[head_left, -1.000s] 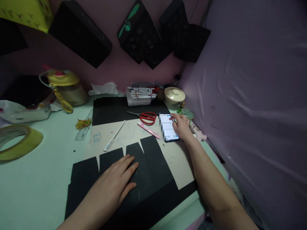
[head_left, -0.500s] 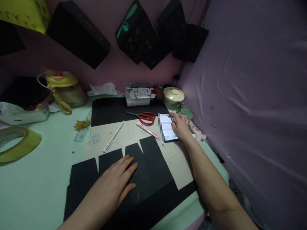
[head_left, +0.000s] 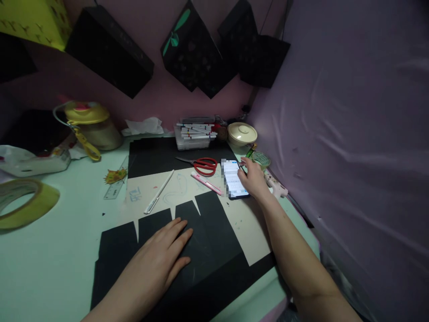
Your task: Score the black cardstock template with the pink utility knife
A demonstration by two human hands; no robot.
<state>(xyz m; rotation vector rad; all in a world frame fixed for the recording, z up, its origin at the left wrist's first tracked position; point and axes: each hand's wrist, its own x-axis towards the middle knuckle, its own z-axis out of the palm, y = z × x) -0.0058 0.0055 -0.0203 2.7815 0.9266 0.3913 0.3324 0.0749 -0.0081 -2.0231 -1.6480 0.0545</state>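
My left hand lies flat with its fingers outstretched on a sheet of black paper, which has several slits cut into its far edge. A lit smartphone lies on the white drawn-on paper beneath. Over the phone's right side is my right hand, thumb and forefinger apart near the screen, the other fingers curled. Just left of the phone are a pink utility knife and red-handled scissors. A white pen rests further left.
Clear tape, a ruler and a yellow-lidded jug stand or lie at left. At the back are a box of markers and a lidded bowl. A pale glue gun lies right of my right hand. Black paper boxes hang above.
My right forefinger and thumb have shifted slightly away from the upper middle of the screen towards its right edge. The screen's contents look different. My left hand has stayed in place.
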